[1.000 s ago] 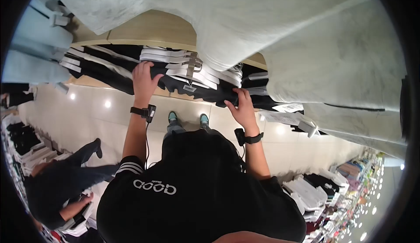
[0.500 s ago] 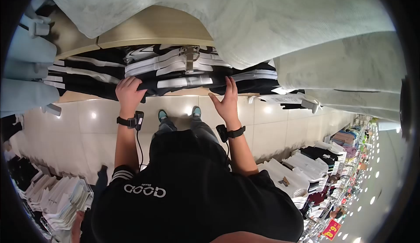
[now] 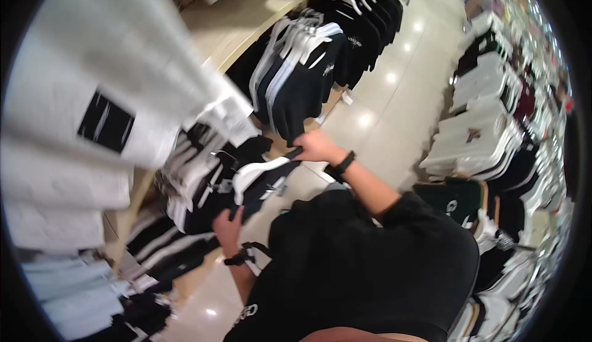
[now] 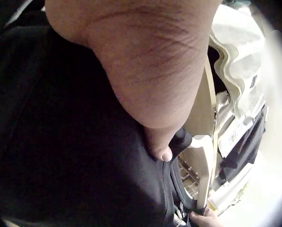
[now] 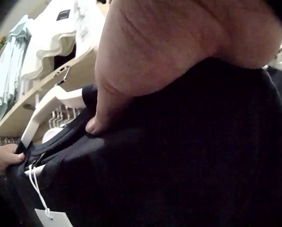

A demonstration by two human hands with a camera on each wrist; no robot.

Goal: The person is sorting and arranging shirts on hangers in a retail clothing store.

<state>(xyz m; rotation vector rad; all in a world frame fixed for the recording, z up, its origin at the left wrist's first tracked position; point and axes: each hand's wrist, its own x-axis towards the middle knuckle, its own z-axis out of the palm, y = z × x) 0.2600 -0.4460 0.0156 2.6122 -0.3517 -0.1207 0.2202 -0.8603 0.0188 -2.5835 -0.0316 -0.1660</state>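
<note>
A black shirt (image 4: 74,132) hangs on a white hanger (image 3: 250,174), held between the two hands. In the left wrist view the left hand (image 4: 153,71) pinches the cloth beside the neckline, its thumb on the fabric. The right hand (image 5: 160,47) grips the shirt's other shoulder over the hanger's end, its fingers hidden behind the cloth. A blank-looking tag (image 5: 55,218) dangles from the collar on a white string. In the head view the left hand (image 3: 228,228) is at the hanger's lower end and the right hand (image 3: 317,146) at its upper end.
Dark shirts (image 3: 302,77) hang from a rail beneath a wooden shelf (image 3: 246,24). Large white garments (image 3: 86,52) hang close at the left. Across the tiled aisle (image 3: 388,89), racks of white shirts (image 3: 472,135) line the right side.
The view and body have turned along the rack. Both hands have left the row of hanging clothes where they rested and now hold one black shirt on its white hanger, away from the others.
</note>
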